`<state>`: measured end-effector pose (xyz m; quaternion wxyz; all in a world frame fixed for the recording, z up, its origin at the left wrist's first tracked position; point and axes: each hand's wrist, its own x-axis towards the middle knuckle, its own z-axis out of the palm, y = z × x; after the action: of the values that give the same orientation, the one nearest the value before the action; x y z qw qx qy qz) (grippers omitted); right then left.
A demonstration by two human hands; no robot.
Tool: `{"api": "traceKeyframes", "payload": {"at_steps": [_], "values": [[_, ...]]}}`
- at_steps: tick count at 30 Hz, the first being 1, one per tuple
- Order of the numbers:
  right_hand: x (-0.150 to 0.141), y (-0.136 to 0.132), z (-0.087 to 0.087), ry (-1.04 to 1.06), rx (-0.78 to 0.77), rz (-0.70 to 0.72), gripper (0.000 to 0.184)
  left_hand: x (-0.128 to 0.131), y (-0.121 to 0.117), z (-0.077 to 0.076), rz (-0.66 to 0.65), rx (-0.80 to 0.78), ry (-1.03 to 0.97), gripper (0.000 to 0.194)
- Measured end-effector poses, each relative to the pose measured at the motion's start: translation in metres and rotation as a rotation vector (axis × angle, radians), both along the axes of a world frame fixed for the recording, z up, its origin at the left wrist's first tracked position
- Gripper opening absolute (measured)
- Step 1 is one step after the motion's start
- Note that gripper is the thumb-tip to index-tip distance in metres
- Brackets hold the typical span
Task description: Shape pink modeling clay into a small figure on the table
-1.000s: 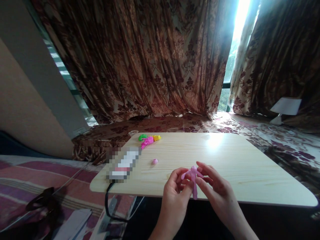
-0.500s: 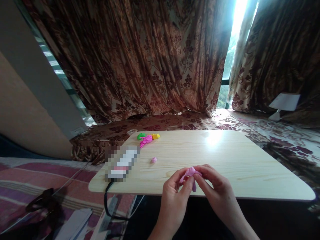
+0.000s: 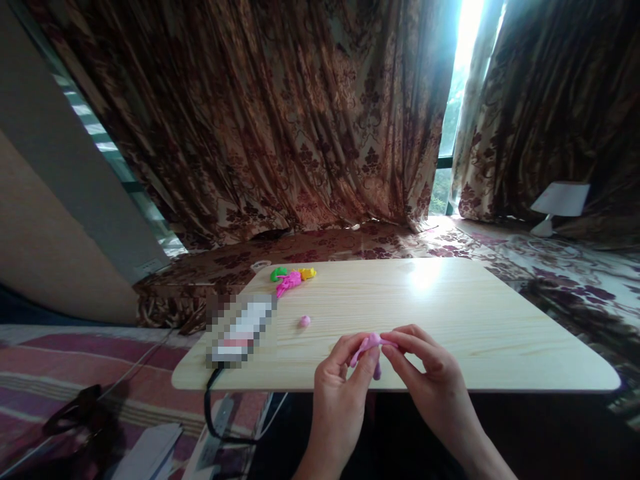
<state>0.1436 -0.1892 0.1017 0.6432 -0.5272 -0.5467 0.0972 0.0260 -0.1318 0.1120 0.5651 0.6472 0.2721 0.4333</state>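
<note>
Both my hands meet over the near edge of a light wooden table [image 3: 475, 320]. Between them is a small pink clay figure [image 3: 371, 345]. My left hand [image 3: 340, 383] pinches its left side with thumb and fingers, and my right hand [image 3: 425, 373] pinches its top right end. The figure is bent over and partly hidden by my fingers. A small pink clay ball [image 3: 305, 321] lies on the table just beyond my left hand. Further back sit green, pink and yellow clay pieces [image 3: 291, 277] near the table's far left corner.
A blurred flat object [image 3: 240, 330] lies on the table's left part, with a black cord [image 3: 213, 413] hanging off the edge. Patterned brown curtains [image 3: 280, 113] hang behind. A white lamp [image 3: 557, 203] stands at the right on patterned bedding. Papers [image 3: 150, 453] lie lower left.
The pink figure went from upright between my fingers to bent down and squeezed between both hands. My hands have drifted slightly left and closer together.
</note>
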Motion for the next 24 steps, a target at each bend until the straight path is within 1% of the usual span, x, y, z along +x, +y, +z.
{"api": "traceKeyframes", "payload": {"at_steps": [3, 7, 14, 17, 20, 22, 24], "values": [[0.002, 0.000, -0.001, -0.014, 0.009, -0.022, 0.019, 0.001, 0.000, -0.004, 0.021, -0.014, -0.011, 0.015], [0.003, -0.001, -0.003, -0.022, 0.011, -0.036, 0.020, 0.001, 0.001, -0.007, 0.034, -0.035, -0.022, 0.019], [0.007, -0.003, -0.004, -0.026, 0.011, -0.051, 0.022, 0.000, 0.003, -0.007, 0.067, -0.058, -0.031, 0.017], [0.009, -0.005, -0.004, -0.046, -0.031, -0.025, 0.026, -0.001, 0.005, -0.009, 0.071, -0.070, 0.001, 0.019], [0.011, -0.007, -0.002, -0.057, -0.086, 0.003, 0.032, -0.002, 0.008, -0.014, 0.119, -0.087, -0.010, 0.024], [0.011, -0.008, -0.001, -0.068, -0.084, -0.001, 0.030, -0.002, 0.008, -0.013, 0.117, -0.098, -0.012, 0.025], [0.011, -0.009, -0.001, -0.079, -0.068, -0.003, 0.026, -0.003, 0.007, -0.010, 0.086, -0.110, 0.001, 0.025]]}}
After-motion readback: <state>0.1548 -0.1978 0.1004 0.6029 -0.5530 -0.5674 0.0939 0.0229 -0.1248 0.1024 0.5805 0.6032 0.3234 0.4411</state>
